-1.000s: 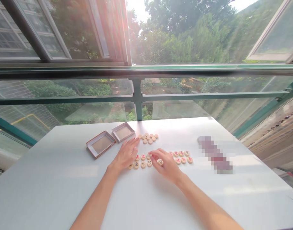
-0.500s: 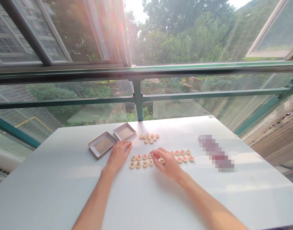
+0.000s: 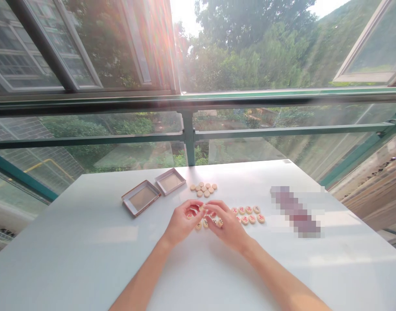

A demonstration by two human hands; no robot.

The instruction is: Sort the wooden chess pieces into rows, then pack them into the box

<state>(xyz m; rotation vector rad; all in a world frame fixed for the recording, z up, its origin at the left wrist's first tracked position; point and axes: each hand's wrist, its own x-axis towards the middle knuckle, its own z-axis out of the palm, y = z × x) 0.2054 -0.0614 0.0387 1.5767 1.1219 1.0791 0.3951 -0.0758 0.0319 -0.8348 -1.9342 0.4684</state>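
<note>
My left hand (image 3: 182,222) and my right hand (image 3: 228,224) meet above two rows of round wooden Chinese chess pieces. Pinched between the fingertips of both hands is one pale chess piece (image 3: 202,207); its marking cannot be made out. Below and partly behind the fingers lie face-up pieces with black characters (image 3: 205,223). To the right of my right hand the rows go on with red-marked pieces (image 3: 249,210). The fingers hide part of both rows.
Beyond my hands lies a cluster of blank-side-up pieces (image 3: 204,188). Two shallow open box halves, a nearer one (image 3: 133,209) and a farther one (image 3: 170,191), sit at the left. A blurred-out object (image 3: 297,211) is at the right of the white table (image 3: 87,255). A green railing (image 3: 190,140) stands behind.
My left hand has moved right, from beside the boxes to my right hand, and closed on the piece there. The view has shifted slightly.
</note>
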